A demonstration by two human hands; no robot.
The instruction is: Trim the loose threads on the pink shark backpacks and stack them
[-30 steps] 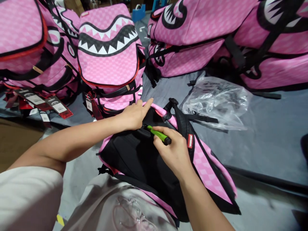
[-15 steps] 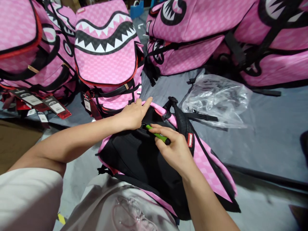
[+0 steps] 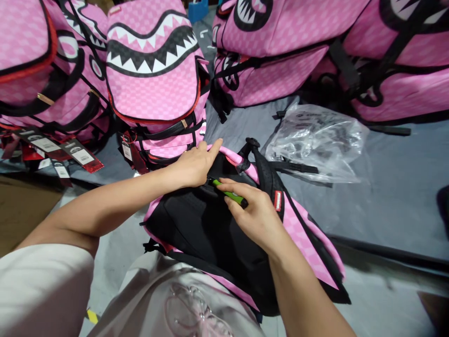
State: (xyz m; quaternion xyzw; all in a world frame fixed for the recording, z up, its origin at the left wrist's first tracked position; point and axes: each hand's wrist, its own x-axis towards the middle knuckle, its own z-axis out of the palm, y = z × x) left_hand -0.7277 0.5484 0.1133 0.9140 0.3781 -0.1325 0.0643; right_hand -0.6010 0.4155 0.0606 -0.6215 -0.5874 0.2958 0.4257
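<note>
A pink-and-black backpack (image 3: pixel 210 229) lies against my lap and the table edge, its black back panel facing up. My right hand (image 3: pixel 254 203) is closed round a slim green tool (image 3: pixel 232 193) with a black end. The tool's dark tip points at the black fabric near the backpack's top edge, just beside my left hand (image 3: pixel 194 166). That hand grips the top edge, its index finger stretched along the pink trim and the other fingers partly hidden. A black shoulder strap (image 3: pixel 265 178) with a red label stands to the right of my right hand.
Several pink backpacks with shark-mouth prints, one of them upright (image 3: pixel 154 79), line the far side of the grey table (image 3: pixel 379 206). A crumpled clear plastic bag (image 3: pixel 315 142) lies at right centre. Hang tags (image 3: pixel 82 154) dangle at left above a cardboard box (image 3: pixel 24 210).
Both hands keep nearly the same place and hold on the backpack. The view has shifted very slightly, and the green tool has barely moved.
</note>
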